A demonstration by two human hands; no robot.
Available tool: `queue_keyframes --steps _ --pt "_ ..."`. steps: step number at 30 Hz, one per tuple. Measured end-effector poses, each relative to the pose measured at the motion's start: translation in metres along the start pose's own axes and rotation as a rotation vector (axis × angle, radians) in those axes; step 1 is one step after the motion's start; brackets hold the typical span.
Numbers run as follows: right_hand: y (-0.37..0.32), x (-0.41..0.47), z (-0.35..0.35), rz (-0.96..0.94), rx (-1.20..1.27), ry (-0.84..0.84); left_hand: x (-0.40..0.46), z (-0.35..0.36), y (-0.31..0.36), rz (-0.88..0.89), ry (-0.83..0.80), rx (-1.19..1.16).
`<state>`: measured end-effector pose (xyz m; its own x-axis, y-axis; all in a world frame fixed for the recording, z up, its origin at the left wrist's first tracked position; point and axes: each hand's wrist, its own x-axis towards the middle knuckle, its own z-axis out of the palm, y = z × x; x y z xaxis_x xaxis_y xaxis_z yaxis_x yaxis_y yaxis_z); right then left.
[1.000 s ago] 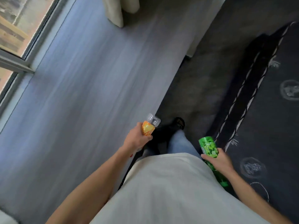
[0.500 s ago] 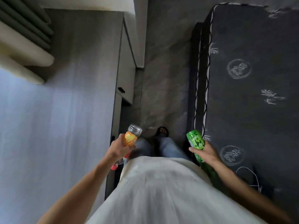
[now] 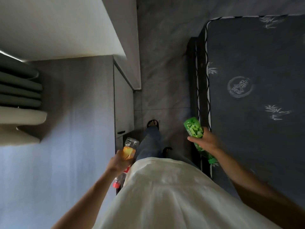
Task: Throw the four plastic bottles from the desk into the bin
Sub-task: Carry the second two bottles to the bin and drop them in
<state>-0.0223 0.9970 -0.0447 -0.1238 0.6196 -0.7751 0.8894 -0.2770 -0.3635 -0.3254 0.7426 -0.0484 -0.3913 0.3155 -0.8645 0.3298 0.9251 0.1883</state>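
Observation:
My left hand point(image 3: 118, 162) is closed around a clear plastic bottle with an orange label point(image 3: 129, 150); its red cap points back toward my body and its clear base points forward. My right hand point(image 3: 207, 142) grips a green-labelled plastic bottle point(image 3: 194, 128), base forward, at the edge of the dark mattress. Both bottles are held at waist height over the floor. The bin is not in view.
A grey desk top point(image 3: 71, 104) runs along my left, with a drawer cabinet point(image 3: 123, 100) at its right end. A dark mattress point(image 3: 257, 96) on a black frame lies on the right. A narrow grey tiled aisle point(image 3: 163, 71) runs ahead between them; my sandalled feet stand in it.
The view has swung from the desk and window toward the aisle between cabinet and mattress. I have stepped forward. Both hands keep the same bottles.

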Motion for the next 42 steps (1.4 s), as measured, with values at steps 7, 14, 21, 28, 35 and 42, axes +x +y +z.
queue_keyframes --steps 7,14,21,28,35,42 --pt "-0.011 0.017 -0.027 0.18 0.14 0.007 0.075 -0.093 0.143 0.169 -0.036 -0.085" --pt "-0.02 0.045 -0.07 0.306 0.173 0.047 0.129 -0.148 0.28 0.237 0.014 -0.124" --pt "-0.069 0.132 -0.151 0.297 0.191 -0.015 0.162 -0.172 0.349 0.16 0.009 -0.024" --pt "-0.161 0.239 -0.233 0.135 0.091 -0.037 0.169 -0.192 0.367 0.0 0.031 -0.029" --pt "-0.261 0.336 -0.291 -0.008 0.003 0.056 0.193 -0.217 0.381 -0.115 0.008 -0.008" --pt "-0.306 0.389 -0.321 0.054 0.032 0.043 0.248 -0.277 0.445 -0.089 -0.038 -0.007"
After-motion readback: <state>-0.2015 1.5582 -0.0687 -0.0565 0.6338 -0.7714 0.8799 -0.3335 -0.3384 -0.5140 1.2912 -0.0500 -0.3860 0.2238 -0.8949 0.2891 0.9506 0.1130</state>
